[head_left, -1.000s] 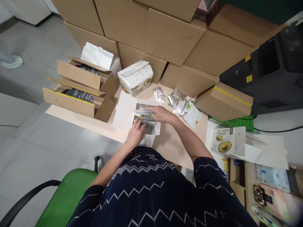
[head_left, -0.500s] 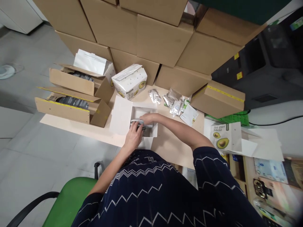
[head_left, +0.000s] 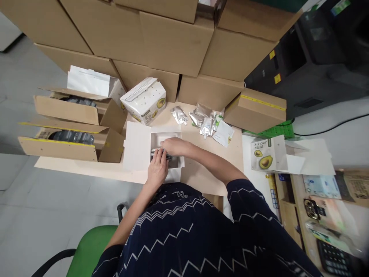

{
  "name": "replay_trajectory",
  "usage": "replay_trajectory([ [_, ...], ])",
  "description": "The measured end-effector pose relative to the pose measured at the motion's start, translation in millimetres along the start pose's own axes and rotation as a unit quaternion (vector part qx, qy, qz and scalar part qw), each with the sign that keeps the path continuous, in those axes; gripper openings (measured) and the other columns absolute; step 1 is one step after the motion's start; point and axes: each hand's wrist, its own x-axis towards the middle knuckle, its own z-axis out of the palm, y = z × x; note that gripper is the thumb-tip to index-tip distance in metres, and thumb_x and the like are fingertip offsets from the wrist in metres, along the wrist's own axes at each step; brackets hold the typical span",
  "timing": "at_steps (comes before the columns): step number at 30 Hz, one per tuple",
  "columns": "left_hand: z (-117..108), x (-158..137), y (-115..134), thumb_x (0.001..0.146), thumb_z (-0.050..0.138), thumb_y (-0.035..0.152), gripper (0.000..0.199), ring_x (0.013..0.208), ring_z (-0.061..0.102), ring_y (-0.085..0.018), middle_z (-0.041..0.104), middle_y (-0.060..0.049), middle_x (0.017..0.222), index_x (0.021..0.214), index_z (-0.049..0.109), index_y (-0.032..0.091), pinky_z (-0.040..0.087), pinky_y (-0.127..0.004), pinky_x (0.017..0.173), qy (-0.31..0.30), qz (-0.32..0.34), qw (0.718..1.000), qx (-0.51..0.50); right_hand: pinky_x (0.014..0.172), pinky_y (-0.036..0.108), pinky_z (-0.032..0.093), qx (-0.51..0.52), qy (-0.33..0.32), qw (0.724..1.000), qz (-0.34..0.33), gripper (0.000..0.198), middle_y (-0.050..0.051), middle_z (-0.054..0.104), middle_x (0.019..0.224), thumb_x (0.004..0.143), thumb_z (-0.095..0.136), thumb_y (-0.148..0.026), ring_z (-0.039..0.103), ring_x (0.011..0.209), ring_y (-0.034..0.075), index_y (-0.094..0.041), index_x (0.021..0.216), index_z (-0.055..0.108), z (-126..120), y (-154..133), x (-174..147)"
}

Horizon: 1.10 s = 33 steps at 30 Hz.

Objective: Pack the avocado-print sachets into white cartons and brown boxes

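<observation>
An opened white carton point(head_left: 137, 148) lies on the table in front of me, its lid folded out to the left. Dark and silvery flat pouches point(head_left: 170, 157) sit inside it, mostly hidden under my fingers. My left hand point(head_left: 157, 168) reaches over the carton's near left side, fingers together and bent over the pouches' upper edges. From the right my right hand point(head_left: 173, 147) dips into the carton, its fingers curled down beside the pouches. Its fingertips are hidden, so what they pinch cannot be made out.
Brown cartons point(head_left: 70, 148) with dark packs stand at left. A printed white box point(head_left: 147, 102) is behind, with silver spout pouches point(head_left: 206, 125) and a white card point(head_left: 223, 133) to its right. Stacked cardboard boxes point(head_left: 175, 42) wall the back. A green chair point(head_left: 92, 250) stands lower left.
The view has shifted, so the scene sits further left. My left fingers have straightened a little over the pouches, and my right hand has curled more inside the carton.
</observation>
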Motion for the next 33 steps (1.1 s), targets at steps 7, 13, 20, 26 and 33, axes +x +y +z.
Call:
replay_trajectory([
  [7,-3,-3,-1,0.102,0.041,0.025,0.045,0.148,0.035,-0.036,0.051,-0.025,0.148,0.138,0.054,0.002,0.041,-0.053,0.117,-0.002,0.012,1.0,0.008,0.083,0.031,0.053,0.325,0.487,0.782,0.215,0.042,0.009,0.072,0.104,0.093,0.047,-0.048,0.067,0.086,0.018,-0.018,0.116,0.066,46,104,-70],
  [13,-2,-4,-3,0.101,0.042,0.026,0.045,0.149,0.034,-0.036,0.05,-0.023,0.149,0.139,0.054,0.006,0.041,-0.055,0.117,0.004,0.01,1.0,-0.008,0.116,0.059,0.024,0.149,0.282,0.745,0.586,0.098,0.02,0.008,0.168,0.079,0.068,-0.05,0.015,0.151,0.042,-0.021,0.16,0.022,128,233,-103],
  [20,-5,-4,0,0.101,0.043,0.025,0.043,0.149,0.034,-0.035,0.052,-0.023,0.148,0.138,0.056,0.006,0.041,-0.052,0.118,0.001,0.011,1.0,0.009,0.114,0.06,0.028,0.148,0.229,0.738,0.617,0.095,0.019,0.003,0.168,0.088,0.048,-0.067,0.013,0.15,0.041,-0.024,0.163,0.007,164,277,-104],
  [26,-6,-3,1,0.101,0.043,0.025,0.043,0.149,0.034,-0.035,0.052,-0.022,0.148,0.138,0.055,0.007,0.043,-0.053,0.116,0.001,0.01,1.0,0.014,0.106,0.046,0.042,0.078,0.243,0.745,0.616,0.067,0.023,0.027,0.16,0.095,0.043,-0.026,0.043,0.135,0.035,-0.016,0.159,0.024,170,279,-103],
  [33,-6,-3,2,0.101,0.044,0.025,0.042,0.147,0.038,-0.035,0.054,-0.023,0.146,0.136,0.057,0.006,0.045,-0.052,0.115,0.008,0.01,1.0,0.013,0.103,0.052,0.045,0.198,0.422,0.689,0.554,0.051,0.024,0.057,0.135,0.096,0.031,-0.021,0.059,0.117,0.032,-0.01,0.142,0.048,166,243,-130],
])
